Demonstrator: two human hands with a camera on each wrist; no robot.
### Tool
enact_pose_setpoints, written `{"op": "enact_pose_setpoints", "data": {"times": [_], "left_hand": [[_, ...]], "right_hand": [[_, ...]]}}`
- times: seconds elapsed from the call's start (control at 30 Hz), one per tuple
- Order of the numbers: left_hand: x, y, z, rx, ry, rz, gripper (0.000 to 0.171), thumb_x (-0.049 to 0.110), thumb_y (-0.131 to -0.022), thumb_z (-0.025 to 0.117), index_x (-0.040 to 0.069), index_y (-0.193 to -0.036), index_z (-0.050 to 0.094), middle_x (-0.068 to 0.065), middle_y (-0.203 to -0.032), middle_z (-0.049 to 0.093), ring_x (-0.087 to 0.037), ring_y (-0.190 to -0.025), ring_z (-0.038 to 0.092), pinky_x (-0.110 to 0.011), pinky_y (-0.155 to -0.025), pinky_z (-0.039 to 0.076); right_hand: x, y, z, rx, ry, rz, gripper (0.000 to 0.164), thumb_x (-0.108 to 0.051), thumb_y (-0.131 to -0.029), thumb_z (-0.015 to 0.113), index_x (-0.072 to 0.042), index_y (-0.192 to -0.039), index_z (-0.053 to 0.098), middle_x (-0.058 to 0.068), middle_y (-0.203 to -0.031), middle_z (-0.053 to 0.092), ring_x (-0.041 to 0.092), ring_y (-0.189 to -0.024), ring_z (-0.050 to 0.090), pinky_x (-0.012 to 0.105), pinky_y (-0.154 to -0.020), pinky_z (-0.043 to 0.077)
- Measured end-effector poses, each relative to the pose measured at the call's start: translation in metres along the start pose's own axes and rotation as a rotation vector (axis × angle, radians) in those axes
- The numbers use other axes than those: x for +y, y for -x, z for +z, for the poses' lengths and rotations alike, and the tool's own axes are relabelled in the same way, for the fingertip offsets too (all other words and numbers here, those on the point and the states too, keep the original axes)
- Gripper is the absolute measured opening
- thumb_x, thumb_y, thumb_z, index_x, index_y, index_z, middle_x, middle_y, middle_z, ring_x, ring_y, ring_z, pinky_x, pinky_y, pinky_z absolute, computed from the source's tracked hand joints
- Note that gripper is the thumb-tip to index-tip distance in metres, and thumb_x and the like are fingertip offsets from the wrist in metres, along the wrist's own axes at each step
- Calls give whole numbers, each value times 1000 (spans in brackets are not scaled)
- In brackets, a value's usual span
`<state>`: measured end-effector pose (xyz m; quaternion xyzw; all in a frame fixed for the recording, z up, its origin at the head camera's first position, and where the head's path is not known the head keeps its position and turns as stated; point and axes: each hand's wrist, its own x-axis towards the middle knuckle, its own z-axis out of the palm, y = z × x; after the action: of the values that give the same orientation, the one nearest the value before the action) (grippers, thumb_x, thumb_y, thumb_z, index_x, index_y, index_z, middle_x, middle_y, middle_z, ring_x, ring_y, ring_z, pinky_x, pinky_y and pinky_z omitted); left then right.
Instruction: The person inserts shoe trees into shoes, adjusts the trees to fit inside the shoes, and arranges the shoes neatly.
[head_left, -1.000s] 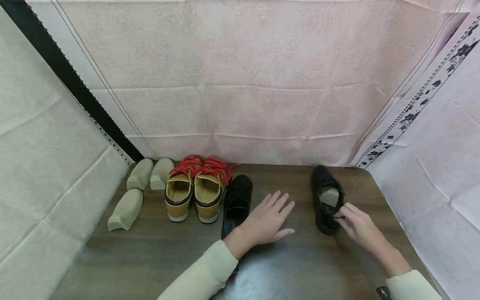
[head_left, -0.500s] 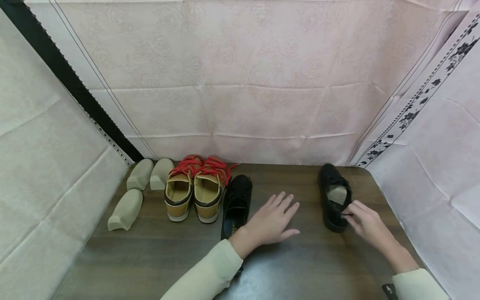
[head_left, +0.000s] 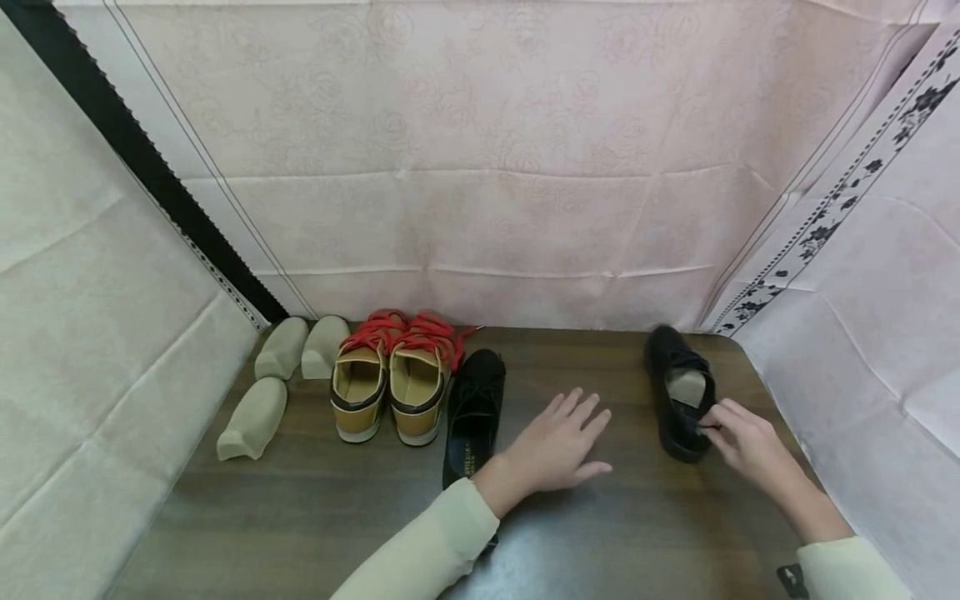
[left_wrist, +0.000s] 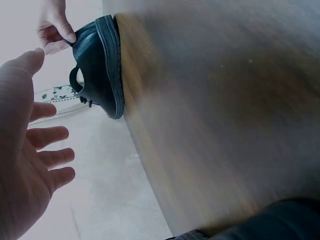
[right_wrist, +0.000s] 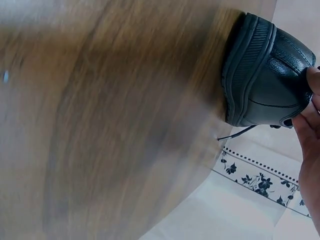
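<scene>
1. The black shoe (head_left: pixel 662 390) is at the right of the wooden tabletop (head_left: pixel 225 533), toe toward the pale back cloth (head_left: pixel 480 225), with a pale insert (head_left: pixel 686 387) showing inside.
2. From here I see the right hand (head_left: pixel 744 443) pinching its heel edge between thumb and fingers.
3. The left hand (head_left: pixel 557 443) is spread wide, between that shoe and a second black shoe (head_left: pixel 480 400).
4. Left of those, two tan shoes (head_left: pixel 417 417) with red laces (head_left: pixel 427 333) stand side by side.
5. Three loose inserts (head_left: pixel 252 418) lie beyond them.
</scene>
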<state>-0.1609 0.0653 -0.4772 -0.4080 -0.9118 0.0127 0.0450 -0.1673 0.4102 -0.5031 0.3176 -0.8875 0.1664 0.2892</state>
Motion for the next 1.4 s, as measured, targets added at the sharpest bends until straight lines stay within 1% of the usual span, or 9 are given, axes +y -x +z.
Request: {"op": "enact_pose_setpoints", "data": {"times": [0.03,0.1,0.2,0.37,0.63,0.8,1.07,1.2,1.4], "left_hand": [[1,-1,1,-3,-2,0,75,67,-104,36,20,-162,34,-8,-169,31,-30,-156,29,-46,-125,29],[2,-2,1,-9,-2,-2,76,68,-104,37,20,-163,33,-8,-169,30,-29,-156,29,-45,-125,28],[4,-5,3,-16,-11,-4,76,69,-103,34,22,-163,31,-6,-170,28,-28,-157,26,-45,-126,27],[8,-8,7,-25,-17,-5,78,70,-103,30,23,-165,27,-5,-172,23,-28,-159,21,-44,-127,25],[11,-11,9,-40,-1,22,77,69,-104,28,24,-165,25,-5,-172,21,-27,-159,22,-43,-128,23],[11,-13,10,-36,4,42,74,68,-104,29,25,-164,29,-6,-171,25,-27,-158,26,-43,-127,24],[12,-15,7,-59,13,53,73,68,-104,30,25,-163,32,-5,-170,27,-25,-157,27,-42,-127,25],[13,-15,6,-77,16,53,73,68,-104,28,25,-163,31,-3,-171,26,-25,-158,25,-41,-128,24],[14,-16,6,-76,2,52,74,69,-104,28,25,-163,31,-4,-171,27,-25,-158,26,-40,-127,24]], "right_hand": [[1,1,-1,3,-2,-2,36,9,-69,87,-15,-85,65,-4,-85,64,12,-74,63,23,-67,49],[5,3,-2,13,-2,-9,25,-1,-81,84,-15,-85,64,-4,-84,64,13,-73,62,24,-65,48],[9,4,-4,14,-2,-6,20,-3,-86,81,-15,-84,64,-3,-85,65,14,-73,62,26,-65,48],[14,5,-6,0,23,13,38,12,-67,85,-15,-84,64,-3,-84,64,14,-70,61,27,-64,47],[21,6,-9,20,76,36,49,18,-53,88,-15,-81,63,-2,-82,65,17,-68,63,28,-61,48],[26,7,-10,20,70,49,52,19,-52,87,-17,-81,63,-2,-82,65,15,-66,61,26,-60,47],[33,13,-13,6,68,60,42,18,-60,83,-14,-81,64,-1,-83,65,13,-64,58,24,-58,45],[34,14,-14,1,73,71,42,17,-59,84,-14,-81,65,-1,-83,65,12,-63,57,23,-57,44],[35,14,-16,23,84,83,42,17,-57,85,-14,-79,67,-2,-82,66,16,-65,61,23,-59,47]]}}
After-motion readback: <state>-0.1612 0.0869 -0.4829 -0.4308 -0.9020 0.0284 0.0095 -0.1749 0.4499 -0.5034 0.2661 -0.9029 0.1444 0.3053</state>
